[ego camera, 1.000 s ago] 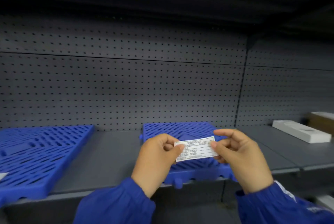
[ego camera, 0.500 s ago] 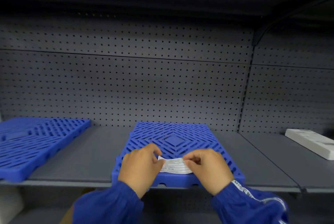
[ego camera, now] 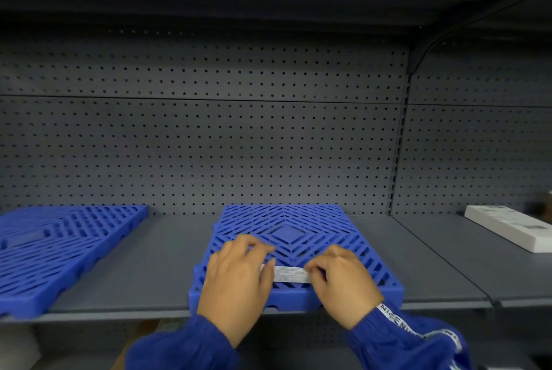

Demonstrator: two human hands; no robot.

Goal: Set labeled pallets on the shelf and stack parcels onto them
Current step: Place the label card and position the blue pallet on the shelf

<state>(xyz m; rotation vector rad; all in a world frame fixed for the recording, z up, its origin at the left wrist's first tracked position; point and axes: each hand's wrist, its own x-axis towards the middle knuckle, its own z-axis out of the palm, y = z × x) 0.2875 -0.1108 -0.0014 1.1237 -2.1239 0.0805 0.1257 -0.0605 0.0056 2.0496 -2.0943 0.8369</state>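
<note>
Shelf: a grey metal shelf [ego camera: 161, 265] runs across the view, backed by a dark pegboard wall [ego camera: 209, 145].
Centre pallet: a blue slotted pallet [ego camera: 298, 229] lies flat on the shelf, straight ahead, its front edge at the shelf's lip.
Label: a narrow white label [ego camera: 291, 274] with small print, too blurred to read, lies along the near part of the centre pallet's top, between the two hands.
Left hand: the left hand [ego camera: 236, 277] has its fingers curled over the label's left end, with the thumb meeting that end; it holds the label down on the pallet.
Right hand: the right hand [ego camera: 340, 280] is curled likewise over the label's right end, fingertips on the paper.
Sleeves: both arms wear blue sleeves; the right sleeve [ego camera: 418, 336] carries a white strip with lettering.
Left pallet: a second blue pallet [ego camera: 59, 244] lies on the same shelf at the left, well apart from the centre one and partly cut off by the frame.
White box: a long white box [ego camera: 513, 229] lies flat on the neighbouring shelf section at the far right.
</note>
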